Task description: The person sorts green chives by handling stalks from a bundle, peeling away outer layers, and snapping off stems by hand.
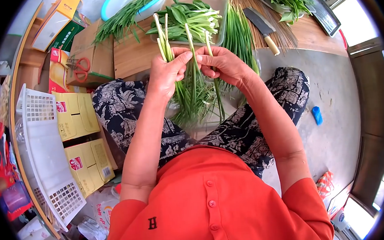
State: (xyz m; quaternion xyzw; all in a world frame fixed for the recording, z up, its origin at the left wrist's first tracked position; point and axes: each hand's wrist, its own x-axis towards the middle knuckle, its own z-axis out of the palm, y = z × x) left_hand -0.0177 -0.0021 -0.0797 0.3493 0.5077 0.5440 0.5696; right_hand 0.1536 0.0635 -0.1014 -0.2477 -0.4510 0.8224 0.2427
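Observation:
My left hand (pixel 166 73) is closed around several long green chive-like stalks (pixel 164 44), pale ends up and thin leaves hanging below. A single upright stalk (pixel 190 34) passes between the two hands, at the fingertips. My right hand (pixel 224 64) is closed, with another pale-ended stalk (pixel 218 96) in its fingers, its green end hanging down. Thumbs and forefingers of both hands nearly meet. Beneath them, between the knees, is a loose mass of thin green leaves (pixel 193 104). Just beyond the hands, leafy greens with thick pale stems (pixel 194 21) lie in a clear plastic tray (pixel 223 12).
On the wooden table (pixel 131 53) a cleaver (pixel 261 25) lies right of a long green bundle (pixel 237 33). Thin greens (pixel 124 20) hang over a blue-rimmed basin (pixel 106 11). Red-handled scissors (pixel 81 69) stick out of a cardboard box (pixel 95 55). A white plastic basket (pixel 48 142) stands left.

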